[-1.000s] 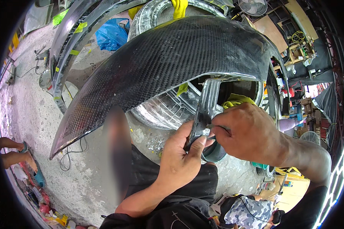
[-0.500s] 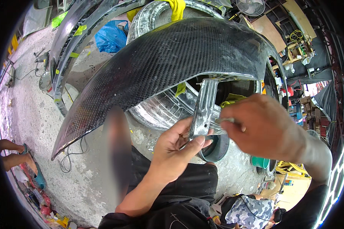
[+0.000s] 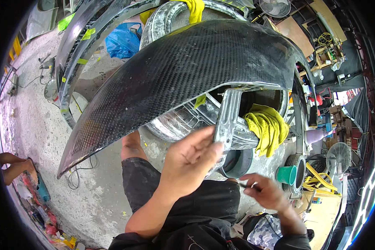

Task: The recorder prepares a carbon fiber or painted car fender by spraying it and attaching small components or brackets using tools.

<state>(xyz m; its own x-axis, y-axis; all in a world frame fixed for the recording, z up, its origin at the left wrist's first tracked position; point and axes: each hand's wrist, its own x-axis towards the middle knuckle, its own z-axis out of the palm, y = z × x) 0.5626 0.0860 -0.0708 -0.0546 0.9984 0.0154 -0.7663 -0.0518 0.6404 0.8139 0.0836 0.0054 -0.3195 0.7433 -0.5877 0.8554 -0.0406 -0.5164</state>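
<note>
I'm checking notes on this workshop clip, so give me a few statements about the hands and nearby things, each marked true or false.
1. The left hand holds the lower end of the grey tab. True.
2. The right hand touches the grey tab. False: it is apart from it, lower and to the right.
3. The cloth right of the grey tab is blue. False: it is yellow.
4. The green tub is right of the dark bucket. True.

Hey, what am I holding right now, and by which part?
Your left hand pinches the lower end of the grey strip on the black panel; whether your right hand holds anything is unclear.
</note>
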